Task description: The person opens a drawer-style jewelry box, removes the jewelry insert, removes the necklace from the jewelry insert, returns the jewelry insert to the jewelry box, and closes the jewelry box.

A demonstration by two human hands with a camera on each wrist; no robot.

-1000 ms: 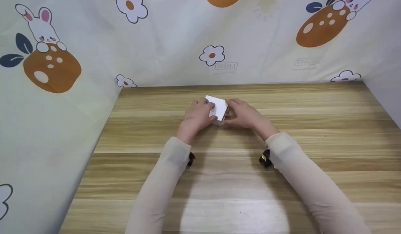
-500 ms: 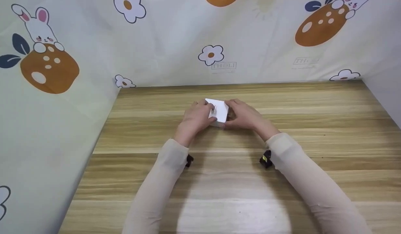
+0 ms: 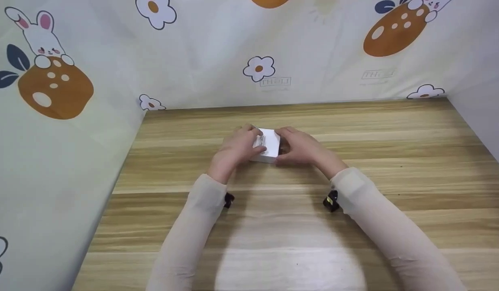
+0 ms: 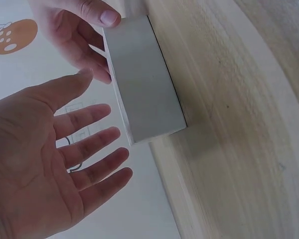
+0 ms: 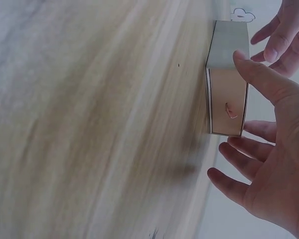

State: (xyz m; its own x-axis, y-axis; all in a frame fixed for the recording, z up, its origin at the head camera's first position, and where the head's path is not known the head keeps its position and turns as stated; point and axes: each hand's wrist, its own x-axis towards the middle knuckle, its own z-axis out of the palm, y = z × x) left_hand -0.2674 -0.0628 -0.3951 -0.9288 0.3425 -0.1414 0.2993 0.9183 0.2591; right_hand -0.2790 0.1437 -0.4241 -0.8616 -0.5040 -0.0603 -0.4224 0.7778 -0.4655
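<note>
A small white box (image 3: 269, 139) lies on the wood-grain table, with a small printed patch on its top. My right hand (image 3: 300, 146) grips its right end, the thumb at the near corner and fingers at the far corner. In the right wrist view that end of the box (image 5: 224, 94) is tan, with a small loop on it. My left hand (image 3: 238, 145) hovers over the left part of the box, fingers spread. In the left wrist view, the fingers of the left hand (image 4: 45, 164) are nearly straight and apart from the box's grey-white side (image 4: 144, 79).
The wood-grain table (image 3: 281, 234) runs back to a pale wall covering (image 3: 209, 52) printed with flowers, rabbits and orange fruit. More of the covering stands along the left side. A black wrist device (image 3: 331, 201) sits under the right sleeve.
The box has turned to lie squarer and come slightly nearer to me, with the right hand staying at its right end. The left hand has shifted slightly left. The head view has also shifted a little.
</note>
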